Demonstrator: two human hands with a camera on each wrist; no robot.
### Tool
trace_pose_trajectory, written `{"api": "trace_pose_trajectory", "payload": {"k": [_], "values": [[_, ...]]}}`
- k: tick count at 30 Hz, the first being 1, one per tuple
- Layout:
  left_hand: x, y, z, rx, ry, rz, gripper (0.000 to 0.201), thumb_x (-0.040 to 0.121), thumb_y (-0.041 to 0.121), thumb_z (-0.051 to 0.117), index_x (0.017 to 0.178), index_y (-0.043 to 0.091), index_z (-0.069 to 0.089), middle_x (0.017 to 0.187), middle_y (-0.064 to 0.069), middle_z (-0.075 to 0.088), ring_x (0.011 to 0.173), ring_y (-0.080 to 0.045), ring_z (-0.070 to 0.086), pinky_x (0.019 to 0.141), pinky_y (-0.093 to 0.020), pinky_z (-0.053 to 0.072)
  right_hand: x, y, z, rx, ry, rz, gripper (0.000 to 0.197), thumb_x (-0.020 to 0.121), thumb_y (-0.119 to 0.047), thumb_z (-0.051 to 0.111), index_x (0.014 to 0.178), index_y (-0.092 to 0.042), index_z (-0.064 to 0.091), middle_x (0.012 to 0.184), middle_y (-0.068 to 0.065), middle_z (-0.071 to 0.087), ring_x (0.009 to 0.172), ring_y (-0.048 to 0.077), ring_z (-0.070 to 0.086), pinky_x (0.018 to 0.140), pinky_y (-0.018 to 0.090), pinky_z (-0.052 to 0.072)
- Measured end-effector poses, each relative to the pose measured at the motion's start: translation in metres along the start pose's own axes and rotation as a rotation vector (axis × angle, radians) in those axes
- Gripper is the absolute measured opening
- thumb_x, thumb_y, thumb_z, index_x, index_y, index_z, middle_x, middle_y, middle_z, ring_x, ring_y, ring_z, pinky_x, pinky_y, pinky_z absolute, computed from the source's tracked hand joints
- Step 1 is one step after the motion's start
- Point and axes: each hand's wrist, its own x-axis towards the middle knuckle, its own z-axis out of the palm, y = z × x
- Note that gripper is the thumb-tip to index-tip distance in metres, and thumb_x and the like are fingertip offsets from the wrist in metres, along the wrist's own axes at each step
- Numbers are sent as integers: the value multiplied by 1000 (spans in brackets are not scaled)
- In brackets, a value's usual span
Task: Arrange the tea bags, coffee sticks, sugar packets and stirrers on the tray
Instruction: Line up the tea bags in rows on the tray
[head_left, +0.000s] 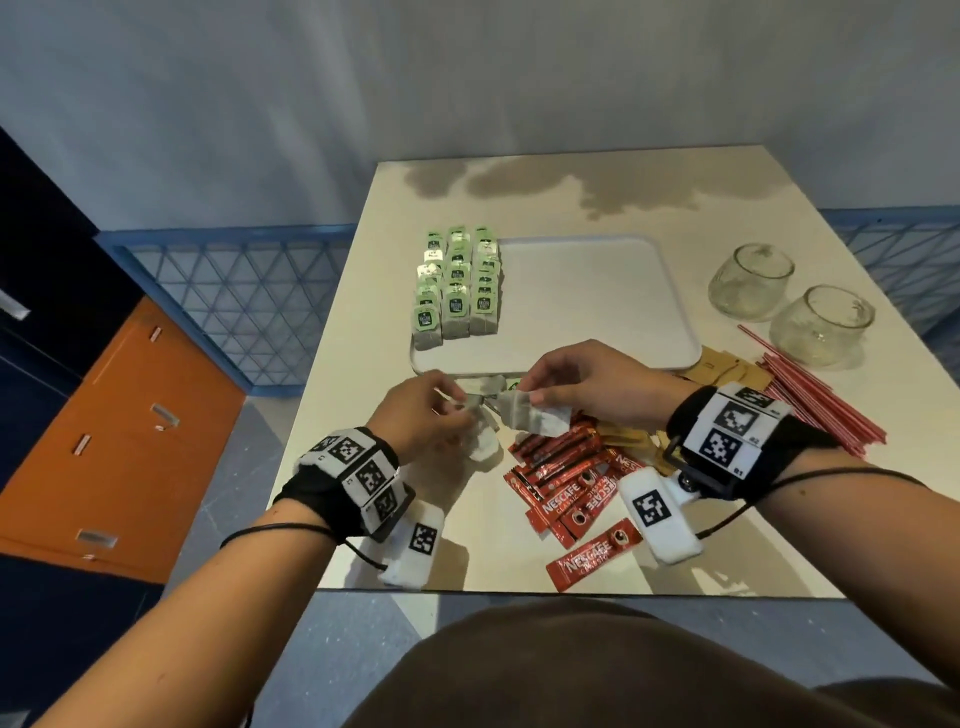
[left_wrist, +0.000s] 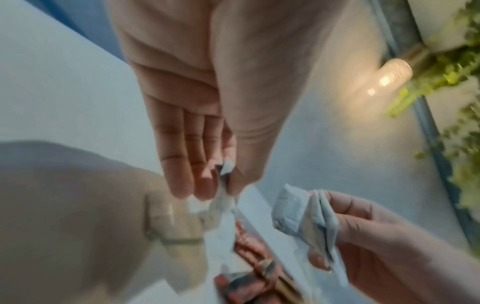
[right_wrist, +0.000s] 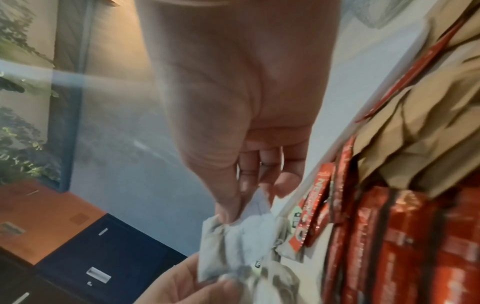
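A cream table (head_left: 571, 545) fills the head view, its far edge marked by a dark stain (head_left: 561, 182). On it sits a white tray (head_left: 597, 291), where three rows of tea bags (head_left: 457, 280) with green tags line the left side — the remainder of the tray's floor shows bare. Two glass cups (head_left: 784, 312) stand to the right of the tray, apart from it. Below them a bundle of red stirrers (head_left: 815, 400) lies fanned along the right edge, touching brown sugar packets (head_left: 722, 371) just off the tray's near right corner. Red coffee sticks (head_left: 566, 488) lie scattered near the front edge.

Just in front of the tray, the left hand (head_left: 415, 415) and the right hand (head_left: 587, 384) meet above the table. The right pinches a small bunch of loose bags (head_left: 535, 415) between thumb and fingers; the left pinches another bag (left_wrist: 226, 170) between thumb and fingertips — the wrist views are blurred but show both grips. One more bag (head_left: 483, 449) lies under the left hand.
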Motion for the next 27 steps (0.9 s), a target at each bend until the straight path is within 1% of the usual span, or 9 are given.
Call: {"api": "trace_pose_trajectory", "payload": {"k": [3, 6, 8, 12, 15, 19, 22, 24, 27], "values": [[6, 9, 2, -270, 78, -54, 40, 83, 5, 73, 118, 18, 60, 86, -10, 64, 75, -23, 68, 73, -41, 61, 10, -11, 0, 38, -14, -82, 17, 89, -16, 70, 106, -11, 73, 96, -4, 74, 84, -4, 66, 77, 8, 47], [9, 20, 10, -546, 57, -125, 25, 85, 1, 70, 109, 5, 65, 90, -14, 69, 81, -32, 69, 82, -54, 58, 22, -15, 3, 13, 12, -104, 15, 90, -13, 69, 103, -8, 73, 89, -8, 71, 74, -13, 61, 68, 2, 41], [13, 24, 14, -706, 22, -178, 27, 84, 2, 71, 109, -4, 63, 83, -19, 70, 83, -42, 69, 82, -57, 56, 31, -12, 2, -38, 82, -113, 11, 90, -12, 68, 99, -10, 74, 86, -11, 69, 72, -13, 59, 68, 3, 40], [16, 30, 16, -893, -112, -237, 43, 80, 5, 72, 118, -9, 58, 97, -27, 70, 85, -35, 67, 68, -39, 53, 43, -7, -7, -102, 120, -70, 7, 90, -17, 69, 95, -15, 73, 87, -9, 68, 77, 2, 60, 71, 17, 45], [18, 31, 12, -929, -217, -241, 35, 90, 10, 58, 118, -10, 58, 91, -21, 69, 70, -26, 67, 69, -40, 52, 47, -10, -11, -74, -3, -71, 9, 92, -14, 66, 98, -11, 71, 90, -3, 71, 78, 2, 61, 74, 17, 46], [21, 35, 0, -966, -395, -310, 39, 97, 33, 46, 116, -1, 55, 107, -21, 69, 98, -35, 68, 79, -35, 59, 52, -20, -14, -107, -129, -129, 5, 91, -14, 67, 95, -16, 70, 94, 4, 73, 81, 6, 63, 77, 18, 48], [23, 36, -7, -927, -477, -280, 32, 98, 20, 50, 122, 0, 56, 108, -17, 71, 94, -30, 71, 75, -30, 60, 58, -28, -19, -110, -170, -156, 9, 86, -13, 73, 95, -11, 71, 86, 0, 72, 73, 0, 61, 69, 12, 47], [27, 33, -9, -965, -495, -257, 30, 96, 10, 52, 124, 0, 55, 109, -19, 70, 91, -27, 72, 73, -28, 60, 62, -29, -21, -49, -161, -152, 18, 82, -10, 76, 99, -6, 70, 84, 4, 70, 69, 0, 61, 65, 11, 46], [32, 30, -11, -985, -559, -235, 32, 91, 11, 58, 120, -3, 58, 111, -23, 68, 89, -24, 73, 76, -27, 59, 69, -26, -23, -19, -135, -150, 23, 80, -9, 79, 101, -7, 70, 85, 12, 71, 72, 5, 62, 68, 14, 48]]}}
